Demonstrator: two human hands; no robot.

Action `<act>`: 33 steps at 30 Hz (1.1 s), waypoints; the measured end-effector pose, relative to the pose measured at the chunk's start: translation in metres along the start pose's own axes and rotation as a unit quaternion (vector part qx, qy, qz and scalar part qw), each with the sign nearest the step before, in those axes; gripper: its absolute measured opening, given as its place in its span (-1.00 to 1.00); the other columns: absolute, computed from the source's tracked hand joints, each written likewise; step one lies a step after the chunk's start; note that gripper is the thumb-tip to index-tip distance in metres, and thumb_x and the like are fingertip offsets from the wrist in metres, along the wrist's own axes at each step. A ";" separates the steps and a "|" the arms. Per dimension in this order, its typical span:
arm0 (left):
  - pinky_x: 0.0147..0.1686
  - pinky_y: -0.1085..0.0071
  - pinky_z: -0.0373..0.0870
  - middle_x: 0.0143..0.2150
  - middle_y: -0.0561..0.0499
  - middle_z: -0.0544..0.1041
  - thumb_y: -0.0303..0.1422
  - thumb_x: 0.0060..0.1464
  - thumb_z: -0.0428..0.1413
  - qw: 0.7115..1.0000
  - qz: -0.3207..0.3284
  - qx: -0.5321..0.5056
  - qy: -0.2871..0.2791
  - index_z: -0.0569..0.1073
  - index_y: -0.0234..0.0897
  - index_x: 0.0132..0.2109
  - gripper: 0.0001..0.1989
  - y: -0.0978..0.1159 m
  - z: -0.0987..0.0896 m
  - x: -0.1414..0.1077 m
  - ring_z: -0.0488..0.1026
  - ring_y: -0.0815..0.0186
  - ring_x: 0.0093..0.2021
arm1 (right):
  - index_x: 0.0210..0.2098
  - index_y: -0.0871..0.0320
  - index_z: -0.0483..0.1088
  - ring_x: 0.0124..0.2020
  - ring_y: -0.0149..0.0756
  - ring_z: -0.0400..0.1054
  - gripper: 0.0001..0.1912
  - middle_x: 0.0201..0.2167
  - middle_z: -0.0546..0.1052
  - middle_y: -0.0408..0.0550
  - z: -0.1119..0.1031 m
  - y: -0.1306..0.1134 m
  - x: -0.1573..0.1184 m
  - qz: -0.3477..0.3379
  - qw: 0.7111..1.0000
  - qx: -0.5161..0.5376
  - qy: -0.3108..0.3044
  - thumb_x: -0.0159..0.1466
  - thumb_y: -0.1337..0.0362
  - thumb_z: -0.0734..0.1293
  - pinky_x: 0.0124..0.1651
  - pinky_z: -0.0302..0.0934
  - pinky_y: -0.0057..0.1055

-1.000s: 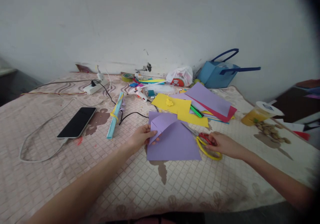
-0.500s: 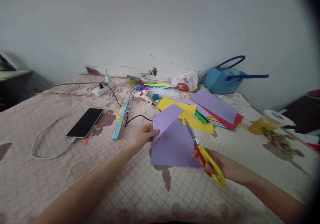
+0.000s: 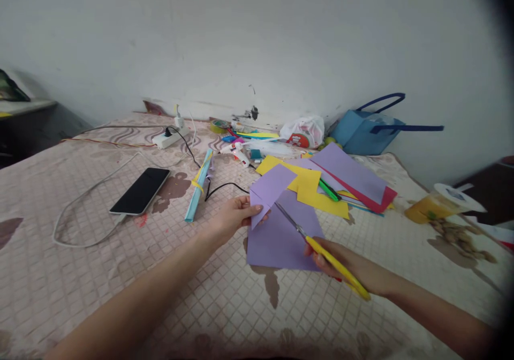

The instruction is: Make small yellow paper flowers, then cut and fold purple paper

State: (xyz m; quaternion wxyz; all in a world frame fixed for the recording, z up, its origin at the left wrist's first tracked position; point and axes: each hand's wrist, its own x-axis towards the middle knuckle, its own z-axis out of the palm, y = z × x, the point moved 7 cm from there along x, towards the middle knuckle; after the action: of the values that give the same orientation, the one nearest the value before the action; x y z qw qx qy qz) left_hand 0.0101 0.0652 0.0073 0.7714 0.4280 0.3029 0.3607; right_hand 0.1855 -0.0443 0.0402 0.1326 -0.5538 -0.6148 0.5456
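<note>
My left hand (image 3: 240, 214) pinches the lower left part of a small purple paper piece (image 3: 275, 185), which shows slits near my thumb. In my right hand (image 3: 331, 258) is a pair of scissors (image 3: 300, 230) with yellow and red handles. Their blades point up and left, and the tips are close to the right edge of the held piece; whether they touch it I cannot tell. Beneath both hands lies a larger purple sheet (image 3: 281, 247), flat on the patterned tablecloth (image 3: 201, 306).
Yellow paper (image 3: 327, 202), a green cutter (image 3: 329, 189) and stacked sheets (image 3: 353, 172) lie beyond. A glue gun (image 3: 241, 154), a blue paper strip (image 3: 196, 191), a phone (image 3: 140, 191) and a power strip (image 3: 171, 137) are leftward. At right are a drink cup (image 3: 431, 207) and a blue bag (image 3: 363, 132).
The scissors have swung left and lower, bringing their tips from above the yellow paper to near the held purple piece. My left hand keeps its pinch. The view has shifted slightly.
</note>
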 end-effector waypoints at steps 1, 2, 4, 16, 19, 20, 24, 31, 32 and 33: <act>-0.31 0.47 0.39 -0.36 -0.07 0.57 -0.33 -0.12 0.30 1.000 -0.001 0.000 -0.003 0.46 -0.38 -0.29 -0.74 0.000 0.000 0.000 0.49 0.37 -0.37 | -0.28 0.14 0.22 -0.53 -0.45 -0.01 -0.50 -0.49 0.17 -0.20 0.000 -0.003 0.001 -0.006 1.000 -0.018 -0.002 0.19 -0.21 0.16 -0.49 -0.01 -0.47; -0.31 0.47 0.39 -0.36 -0.07 0.57 -0.32 -0.12 0.31 1.000 -0.004 0.001 -0.004 0.47 -0.38 -0.29 -0.74 -0.001 0.001 -0.001 0.49 0.37 -0.37 | -0.27 0.14 0.22 -0.51 -0.44 0.02 -0.50 -0.47 0.19 -0.18 0.001 -0.004 0.002 -0.009 1.000 -0.029 -0.006 0.18 -0.20 0.17 -0.47 0.01 -0.46; -0.32 0.47 0.38 -0.35 -0.06 0.57 -0.32 -0.13 0.31 1.000 -0.010 0.007 -0.005 0.47 -0.37 -0.29 -0.73 -0.002 0.002 -0.001 0.49 0.37 -0.37 | -0.27 0.15 0.23 -0.49 -0.43 0.04 -0.50 -0.46 0.20 -0.16 0.003 -0.005 0.003 -0.005 1.000 -0.025 -0.018 0.19 -0.20 0.15 -0.46 0.02 -0.46; -0.28 0.44 0.38 -0.35 -0.06 0.57 -0.33 -0.17 0.33 0.999 -0.035 0.014 -0.002 0.49 -0.38 -0.26 -0.69 -0.008 0.004 -0.001 0.49 0.36 -0.36 | -0.27 0.18 0.24 -0.54 -0.47 0.01 -0.48 -0.53 0.16 -0.21 0.012 -0.005 0.009 -0.010 0.999 -0.001 -0.046 0.23 -0.19 0.11 -0.52 -0.04 -0.48; -0.28 0.44 0.37 -0.33 -0.07 0.57 -0.34 -0.15 0.32 0.999 -0.040 0.017 0.001 0.50 -0.39 -0.25 -0.70 -0.009 0.003 -0.002 0.49 0.36 -0.35 | -0.28 0.18 0.23 -0.55 -0.48 -0.03 -0.50 -0.54 0.15 -0.22 0.011 -0.004 0.010 -0.014 0.999 0.013 -0.046 0.24 -0.18 0.11 -0.53 -0.04 -0.48; -0.28 0.45 0.37 -0.32 -0.07 0.57 -0.34 -0.15 0.32 0.999 -0.041 0.017 -0.001 0.50 -0.39 -0.25 -0.71 -0.009 0.004 -0.002 0.49 0.36 -0.35 | -0.29 0.17 0.22 -0.56 -0.48 -0.04 -0.51 -0.55 0.15 -0.23 0.011 -0.005 0.010 -0.015 0.999 0.016 -0.046 0.23 -0.18 0.11 -0.53 -0.03 -0.48; -0.30 0.46 0.36 -0.35 -0.07 0.56 -0.33 -0.14 0.32 0.999 -0.041 0.016 -0.007 0.50 -0.40 -0.27 -0.72 -0.010 0.006 -0.002 0.48 0.37 -0.37 | -0.32 0.16 0.20 -0.56 -0.49 -0.02 -0.52 -0.54 0.16 -0.23 0.011 -0.005 0.010 -0.003 0.999 0.000 -0.038 0.22 -0.18 0.13 -0.53 -0.02 -0.48; -0.31 0.46 0.38 -0.32 -0.06 0.57 -0.37 -0.17 0.33 0.999 -0.036 -0.007 0.001 0.47 -0.35 -0.15 -0.62 -0.013 0.005 -0.001 0.49 0.36 -0.36 | -0.25 0.18 0.25 -0.53 -0.46 0.02 -0.52 -0.52 0.18 -0.19 0.010 0.001 0.014 -0.019 0.998 -0.037 -0.037 0.27 -0.15 0.10 -0.52 -0.01 -0.49; -0.30 0.46 0.38 -0.31 -0.07 0.57 -0.37 -0.17 0.33 0.999 -0.037 -0.006 0.003 0.47 -0.36 -0.14 -0.60 -0.013 0.005 -0.001 0.49 0.36 -0.35 | -0.25 0.18 0.26 -0.53 -0.46 0.02 -0.53 -0.52 0.18 -0.20 0.010 0.001 0.014 -0.025 0.998 -0.041 -0.041 0.28 -0.13 0.09 -0.51 0.00 -0.49; -0.29 0.46 0.39 -0.31 -0.07 0.58 -0.37 -0.17 0.33 0.999 -0.039 -0.005 0.003 0.47 -0.37 -0.14 -0.60 -0.014 0.005 -0.001 0.49 0.36 -0.35 | -0.25 0.18 0.27 -0.52 -0.45 0.03 -0.53 -0.53 0.17 -0.20 0.010 0.002 0.014 -0.029 0.998 -0.042 -0.045 0.29 -0.12 0.08 -0.50 0.01 -0.49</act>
State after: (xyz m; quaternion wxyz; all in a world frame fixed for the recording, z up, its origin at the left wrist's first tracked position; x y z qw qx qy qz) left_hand 0.0178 0.0570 -0.0021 0.7860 0.4107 0.3205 0.3329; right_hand 0.1740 -0.0384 0.0293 0.0969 -0.5157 -0.6581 0.5399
